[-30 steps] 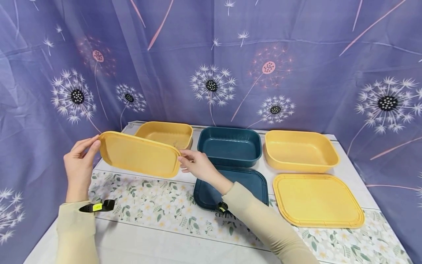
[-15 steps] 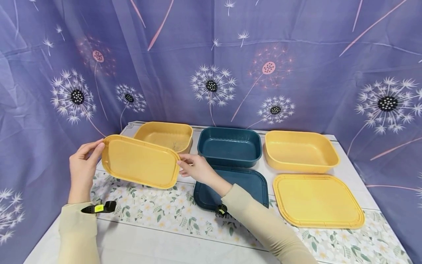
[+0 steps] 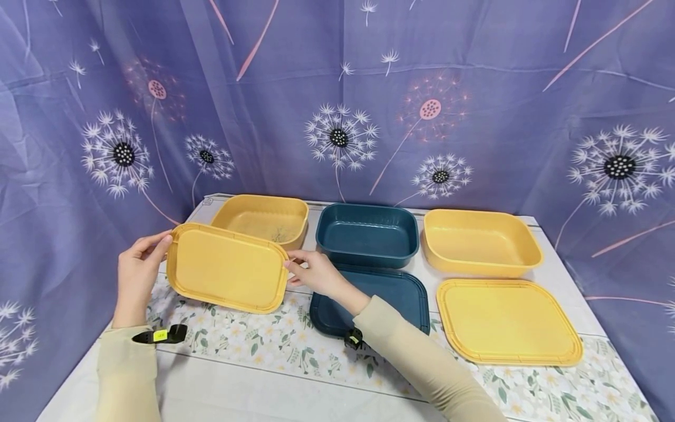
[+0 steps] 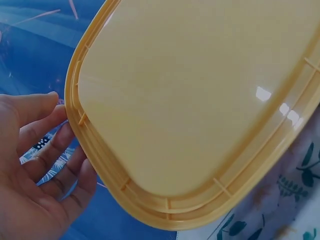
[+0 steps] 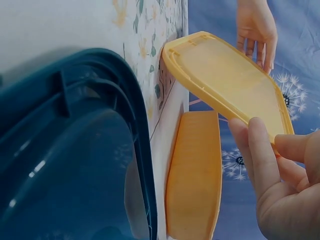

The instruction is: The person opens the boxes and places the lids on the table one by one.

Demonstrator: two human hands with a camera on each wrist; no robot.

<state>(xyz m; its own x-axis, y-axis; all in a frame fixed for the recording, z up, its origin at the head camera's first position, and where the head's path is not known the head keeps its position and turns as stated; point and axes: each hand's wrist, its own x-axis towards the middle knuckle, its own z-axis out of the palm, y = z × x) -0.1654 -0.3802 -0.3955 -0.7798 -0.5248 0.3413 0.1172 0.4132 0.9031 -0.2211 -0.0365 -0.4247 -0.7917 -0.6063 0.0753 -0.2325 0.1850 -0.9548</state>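
Note:
A yellow lid (image 3: pixel 227 268) with rounded corners is held up between both hands, tilted with its broad face toward the head camera. My left hand (image 3: pixel 138 272) pinches its left end between thumb and fingers. At the other end, my right hand (image 3: pixel 319 271) grips the short side with the thumb in front. In the right wrist view the lid (image 5: pixel 230 80) slants above the cloth, its lower edge near the table. Behind the lid stands a yellow box (image 3: pixel 263 215) without a cover, its front left part hidden by the lid.
A dark blue box (image 3: pixel 367 231) stands at the back middle, with a dark blue lid (image 3: pixel 387 299) in front, partly under the right forearm. To the right are another yellow box (image 3: pixel 482 237) and its matching yellow lid (image 3: pixel 508 321). A patterned curtain (image 3: pixel 263 117) closes off the back.
The yellow lid has come down and a little toward me, its face turning more upward to the camera. My left hand has shifted right and down; my right hand dipped slightly.

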